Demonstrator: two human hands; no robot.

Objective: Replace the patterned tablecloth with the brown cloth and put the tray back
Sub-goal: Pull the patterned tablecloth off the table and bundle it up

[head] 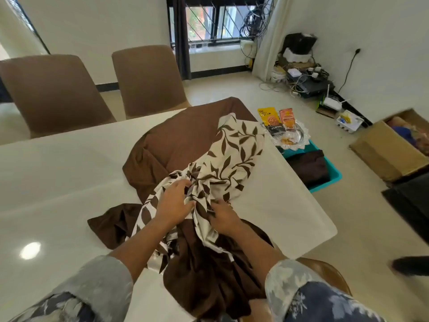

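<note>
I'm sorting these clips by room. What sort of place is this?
Probably a home dining room: a long white table with padded brown chairs along it, a patterned tablecloth bunched on top, and a router on the floor.

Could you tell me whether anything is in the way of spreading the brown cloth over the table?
Yes. The patterned cloth lies bunched on top of the brown cloth at the right end of the table, gripped by the left hand and the right hand. It would have to come off first.

The white table [58, 170] bears the rumpled brown cloth [176, 145] under the bunched patterned tablecloth [232, 154]
</note>
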